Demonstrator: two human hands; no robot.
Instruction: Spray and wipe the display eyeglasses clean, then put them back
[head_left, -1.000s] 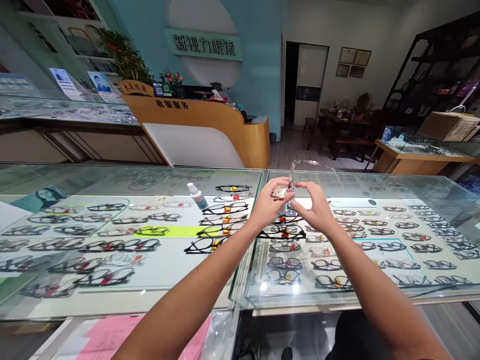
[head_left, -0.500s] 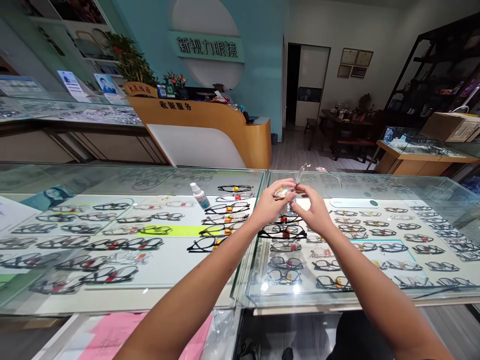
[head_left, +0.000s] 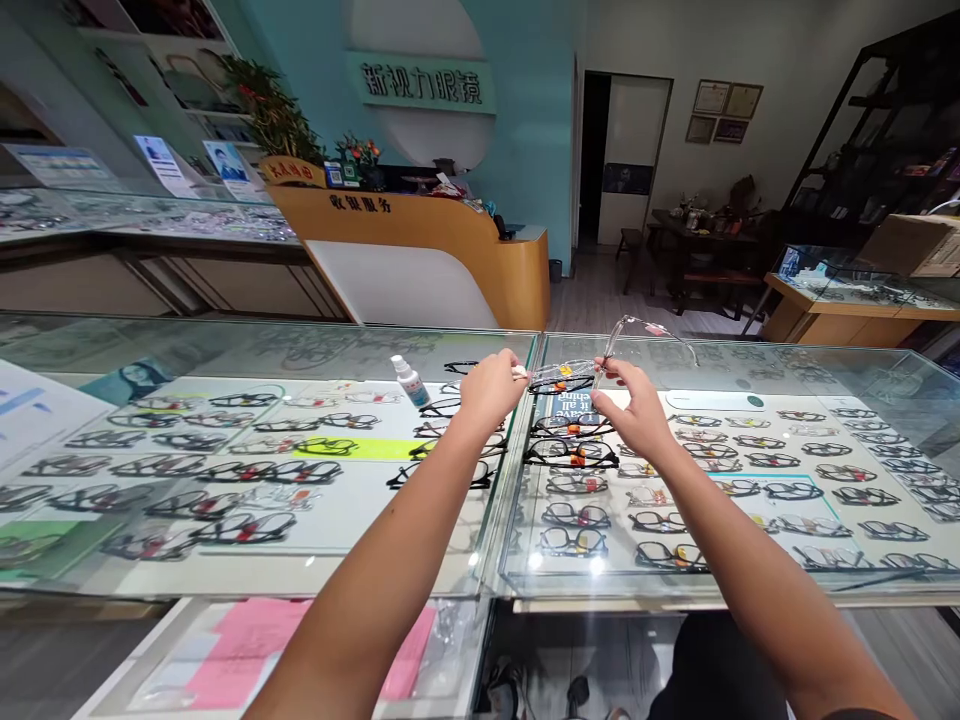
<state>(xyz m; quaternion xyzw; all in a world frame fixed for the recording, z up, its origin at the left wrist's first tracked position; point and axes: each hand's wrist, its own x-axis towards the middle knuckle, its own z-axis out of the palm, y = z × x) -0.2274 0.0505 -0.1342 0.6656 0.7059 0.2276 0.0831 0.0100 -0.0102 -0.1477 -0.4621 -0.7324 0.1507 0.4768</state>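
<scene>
My right hand (head_left: 628, 395) pinches a pair of clear-framed glasses (head_left: 609, 346) above the glass counter, one end sticking up and curving off to the right. A small pinkish piece shows along its upper part. My left hand (head_left: 489, 392) is closed, a little apart to the left. A small white bit (head_left: 519, 371) pokes out at its fingertips; the rest of what it holds is hidden. Beside this hand, a white spray bottle (head_left: 410, 382) stands on the counter. Beneath the hands are dark-framed glasses (head_left: 573, 455) in a column, with orange tags.
Two glass display counters (head_left: 517, 590) meet in front of me, with many glasses in rows. An open drawer (head_left: 169, 640) below holds pink sheets (head_left: 251, 640). Further back stands a wooden reception desk (head_left: 517, 275). A cardboard box (head_left: 911, 245) sits at the right.
My hands have moved apart. The left went left, closing over the crumpled piece it held against the glasses; the right keeps the glasses, slightly further right. The view has shifted a little.
</scene>
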